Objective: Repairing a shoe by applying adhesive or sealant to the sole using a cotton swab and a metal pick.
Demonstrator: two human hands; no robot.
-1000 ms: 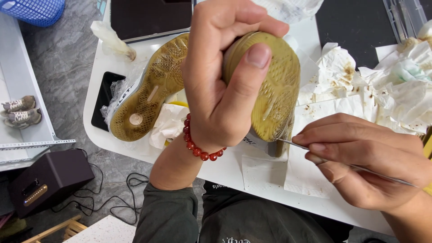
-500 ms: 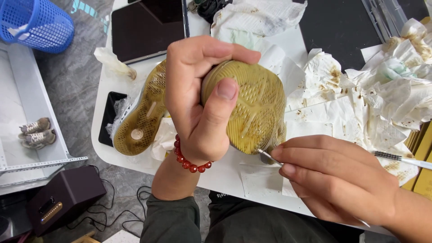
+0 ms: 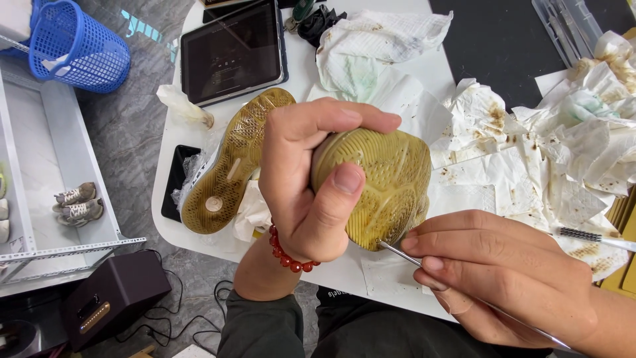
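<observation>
Left hand: clamped around shoe, sole up, thumb pressed on tread, held above table.
Right hand: fingers pinched shut on thin metal pick, tip touching sole's lower edge.
Wrist: red bead bracelet.
Second shoe: lay sole up on table, just left of held one.
Table, right: stained paper towels, crumpled.
Table, top: tablet; phone at left edge.
Floor: blue basket.
</observation>
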